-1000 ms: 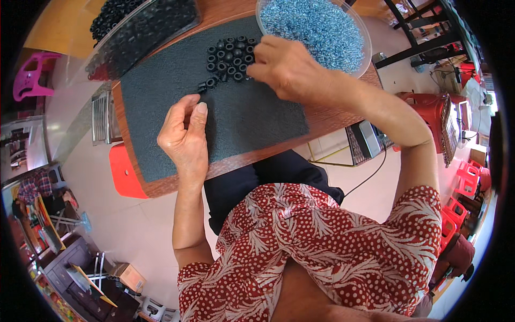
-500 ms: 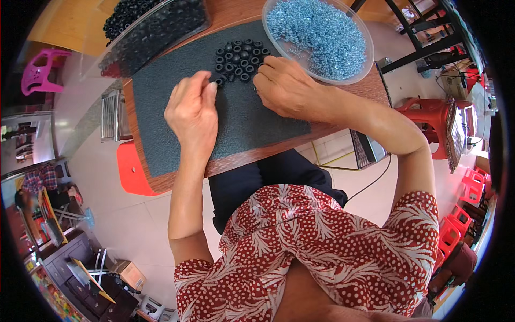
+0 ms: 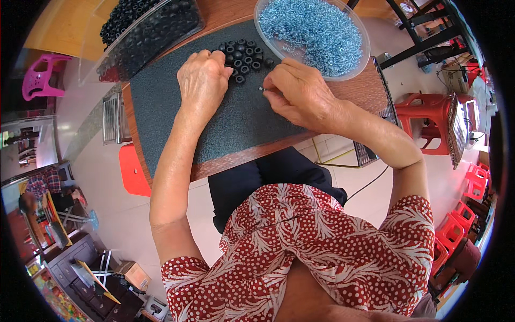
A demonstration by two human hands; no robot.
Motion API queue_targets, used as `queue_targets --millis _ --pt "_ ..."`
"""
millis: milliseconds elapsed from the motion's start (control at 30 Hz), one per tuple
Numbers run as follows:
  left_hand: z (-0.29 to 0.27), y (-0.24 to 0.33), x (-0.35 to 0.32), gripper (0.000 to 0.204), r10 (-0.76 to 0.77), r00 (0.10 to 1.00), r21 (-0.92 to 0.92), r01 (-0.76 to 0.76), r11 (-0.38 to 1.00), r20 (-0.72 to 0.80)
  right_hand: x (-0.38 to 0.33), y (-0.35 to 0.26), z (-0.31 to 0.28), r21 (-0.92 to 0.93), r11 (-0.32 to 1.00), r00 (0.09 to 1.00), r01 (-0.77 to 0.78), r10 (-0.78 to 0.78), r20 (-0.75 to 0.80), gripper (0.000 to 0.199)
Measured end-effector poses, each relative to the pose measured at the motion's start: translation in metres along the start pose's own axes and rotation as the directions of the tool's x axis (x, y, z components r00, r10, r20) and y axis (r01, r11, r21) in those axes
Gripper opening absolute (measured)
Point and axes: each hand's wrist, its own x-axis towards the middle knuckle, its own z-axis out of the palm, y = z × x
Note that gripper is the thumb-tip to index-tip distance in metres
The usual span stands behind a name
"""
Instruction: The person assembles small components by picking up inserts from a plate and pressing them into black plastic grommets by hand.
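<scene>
A cluster of black ring-shaped beads [image 3: 245, 58] lies on a dark grey textured mat [image 3: 236, 126]. My left hand [image 3: 203, 80] is at the cluster's left edge, its fingers curled and touching or nearly touching the beads; what they hold, if anything, is hidden. To the right of the cluster, my right hand [image 3: 301, 95] is raised over the mat in a pinch. A tiny shiny speck shows at its fingertips, too small to name. Beyond that hand stands a round clear tub [image 3: 366, 53] of small light-blue glassy beads [image 3: 316, 35].
A clear plastic box [image 3: 199, 13] full of black beads stands at the far left of the wooden table [image 3: 351, 94]. Red stools [image 3: 429, 115] are off to the right, a pink chair [image 3: 43, 78] to the left. One more red seat [image 3: 132, 169] sits beside the table's left edge.
My left hand has moved forward to the black beads and curled over. My right hand has shifted slightly right and toward me, turning so its pinched fingertips show.
</scene>
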Motion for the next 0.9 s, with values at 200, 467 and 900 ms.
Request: queue_targets --millis 200,467,900 --pt "-0.006 0.000 -0.002 0.012 -0.051 0.995 0.015 0.052 0.999 -0.088 0.004 -0.005 -0.001 0.069 0.997 0.998 -0.046 0.049 -0.045 0.015" --pt "-0.037 0.027 -0.039 0.018 -0.455 0.791 -0.912 0.362 -0.191 0.409 0.006 -0.015 -0.001 0.216 0.956 0.971 -0.201 0.224 -0.086 0.011" --pt "-0.012 0.062 -0.061 0.013 -0.567 0.679 -0.879 0.279 -0.388 0.466 0.011 -0.021 0.018 0.053 0.991 0.992 -0.119 0.121 -0.039 0.016"
